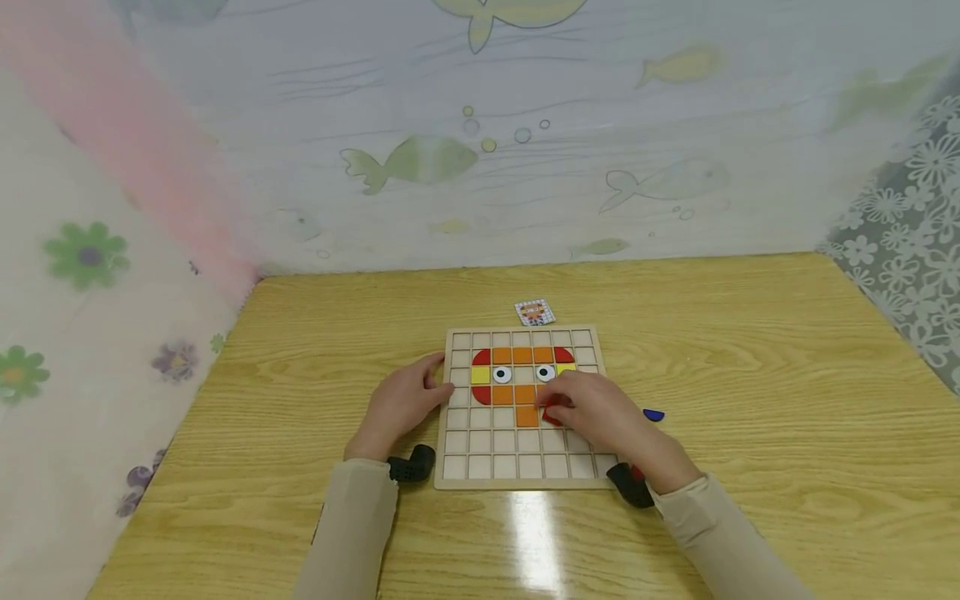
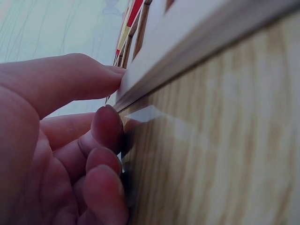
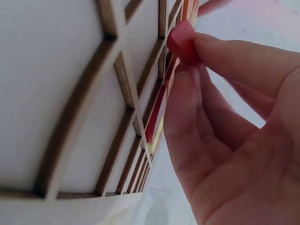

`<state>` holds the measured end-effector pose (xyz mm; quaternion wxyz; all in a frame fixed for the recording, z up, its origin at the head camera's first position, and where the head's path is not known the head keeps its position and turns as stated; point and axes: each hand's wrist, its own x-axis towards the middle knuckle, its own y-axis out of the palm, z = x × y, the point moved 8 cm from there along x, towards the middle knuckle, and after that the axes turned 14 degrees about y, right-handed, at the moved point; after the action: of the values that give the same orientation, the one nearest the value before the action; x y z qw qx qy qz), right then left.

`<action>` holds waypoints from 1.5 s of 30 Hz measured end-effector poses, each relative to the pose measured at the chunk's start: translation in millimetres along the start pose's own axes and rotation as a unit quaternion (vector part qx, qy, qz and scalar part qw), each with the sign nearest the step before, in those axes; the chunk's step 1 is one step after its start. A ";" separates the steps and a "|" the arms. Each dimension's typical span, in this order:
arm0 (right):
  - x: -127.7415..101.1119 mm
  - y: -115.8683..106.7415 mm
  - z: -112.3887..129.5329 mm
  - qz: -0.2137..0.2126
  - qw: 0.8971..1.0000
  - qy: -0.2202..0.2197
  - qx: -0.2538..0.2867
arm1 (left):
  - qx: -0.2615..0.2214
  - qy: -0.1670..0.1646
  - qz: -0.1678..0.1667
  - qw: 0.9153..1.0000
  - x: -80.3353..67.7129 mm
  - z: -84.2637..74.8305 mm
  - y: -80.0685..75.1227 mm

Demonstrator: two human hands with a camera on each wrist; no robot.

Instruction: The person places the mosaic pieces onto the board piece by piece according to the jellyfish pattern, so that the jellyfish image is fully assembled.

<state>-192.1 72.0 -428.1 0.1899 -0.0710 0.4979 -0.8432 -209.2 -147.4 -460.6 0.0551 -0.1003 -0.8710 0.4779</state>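
A wooden grid board [image 1: 517,483] lies flat on the table with coloured tiles in some of its squares. My left hand [image 1: 405,404] holds the board's left edge; in the left wrist view the thumb [image 2: 89,77] lies on the rim and the curled fingertips sit low beside it. Over the board's right half, my right hand [image 1: 600,410] pinches a small red tile [image 3: 183,43] between thumb and fingertips. The tile is tilted close over the grid, just right of an orange square tile [image 1: 527,416]. Two round eye tiles [image 1: 502,375] lie among orange, red and yellow tiles.
A small picture card [image 1: 534,312] lies behind the board. To the right, a blue tile [image 1: 653,415] rests on the table. Each wrist carries a black device [image 1: 412,465] near the board's front corners. A fish-patterned curtain [image 1: 525,200] hangs behind the table.
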 end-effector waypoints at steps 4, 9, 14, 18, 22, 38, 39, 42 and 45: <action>1.1 2.3 -0.2 0.007 1.000 0.006 0.003 | 0.001 0.001 0.001 1.000 0.2 -0.9 -1.1; 2.6 1.9 -0.7 -0.002 1.000 0.020 0.001 | 0.002 -0.002 0.001 1.000 0.2 -1.3 -2.2; 2.7 2.4 -0.4 -0.003 0.999 0.030 -0.014 | 0.003 -0.005 0.001 1.000 0.1 -1.3 -2.8; 2.4 2.5 -1.3 0.000 0.999 0.029 -0.019 | 0.004 -0.007 0.002 1.000 0.1 -1.2 -2.5; 2.2 -0.2 -4.3 0.003 1.000 0.024 -0.018 | 0.005 -0.009 0.002 1.000 -0.1 -0.9 -1.7; -23.8 -30.2 -36.8 0.044 0.998 0.043 -0.001 | -0.004 -0.009 0.002 1.000 -0.4 -0.4 0.1; -26.8 -31.0 -38.8 0.046 0.998 0.041 -0.002 | -0.004 -0.010 0.003 1.000 -0.3 -0.4 0.4; -33.9 -30.3 -42.6 0.052 0.998 0.033 -0.005 | -0.005 -0.011 0.002 1.000 -1.1 0.5 -0.5; -42.2 -28.8 -47.2 0.059 0.998 0.027 -0.005 | -0.008 -0.006 -0.002 1.000 -0.3 -0.4 0.2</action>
<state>-175.1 139.3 -423.5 0.2259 -0.0197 0.5107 -0.8293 -208.8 -147.1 -460.6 0.0502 -0.0967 -0.8751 0.4715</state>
